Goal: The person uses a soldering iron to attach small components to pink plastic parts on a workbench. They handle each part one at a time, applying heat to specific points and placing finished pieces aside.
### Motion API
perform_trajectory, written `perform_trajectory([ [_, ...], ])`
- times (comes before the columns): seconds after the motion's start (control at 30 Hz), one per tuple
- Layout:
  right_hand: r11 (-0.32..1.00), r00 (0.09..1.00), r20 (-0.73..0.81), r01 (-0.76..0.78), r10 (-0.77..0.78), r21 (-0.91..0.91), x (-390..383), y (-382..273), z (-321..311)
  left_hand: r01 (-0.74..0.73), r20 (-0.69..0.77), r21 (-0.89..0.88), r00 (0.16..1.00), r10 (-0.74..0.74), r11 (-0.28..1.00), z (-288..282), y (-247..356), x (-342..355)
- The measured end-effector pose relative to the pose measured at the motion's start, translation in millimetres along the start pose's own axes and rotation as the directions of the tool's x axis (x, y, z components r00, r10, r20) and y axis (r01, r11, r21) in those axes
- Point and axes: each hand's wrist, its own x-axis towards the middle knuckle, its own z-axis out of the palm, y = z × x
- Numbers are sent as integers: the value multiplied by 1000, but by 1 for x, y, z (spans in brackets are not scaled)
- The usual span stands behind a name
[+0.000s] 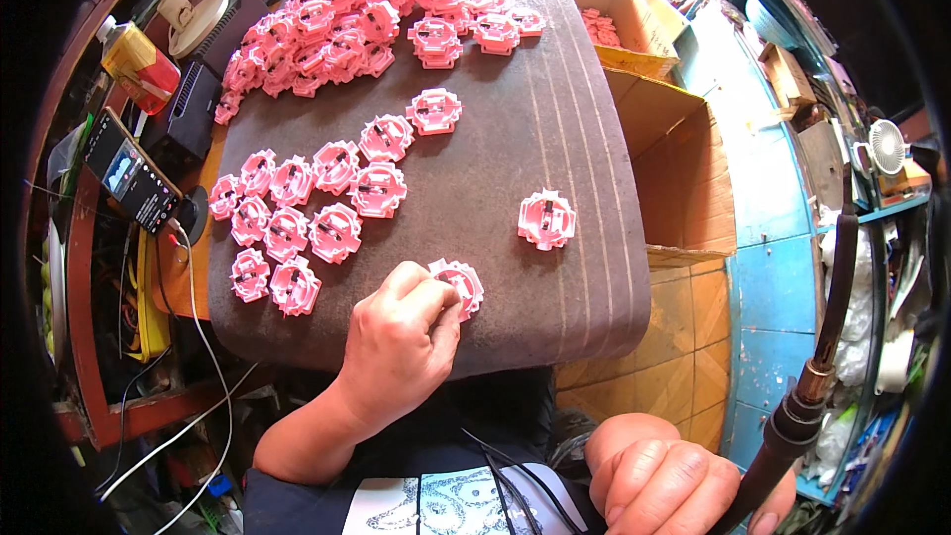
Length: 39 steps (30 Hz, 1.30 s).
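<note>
My left hand (401, 337) is closed over the near edge of the dark table, its fingertips pinching the left side of a round pink plastic part (464, 289). Fingers hide some of that part. At the lower right, my right hand (669, 481) is wrapped around a black rod-like tool (783, 436) with a copper-coloured collar and a thick black cord running up from it; its lower end is out of sight. A single pink part (547, 220) with a dark strip in its middle lies to the right of my left hand.
Several similar pink parts (335, 233) lie spread left of centre on the tabletop (475, 168), with a large heap (327, 25) at the back. Cardboard boxes (684, 159) stand along the right side. A phone (134, 173) with a white cable and a bottle (139, 64) stand left.
</note>
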Motion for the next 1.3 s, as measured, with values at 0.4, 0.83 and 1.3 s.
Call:
perform_trajectory([
  [0.4,998,998,-52,-26,23,-58,0,-1,11,-15,-6,-3,1000,15,1000,0,-3,-3],
  [0.83,998,997,-76,-37,32,-56,1,-2,14,-1,1,-4,1000,1,1000,0,-1,-1],
  [1.3,821,999,10,-35,50,-570,-10,67,-37,-33,-14,-78,999,32,996,0,-7,-5],
])
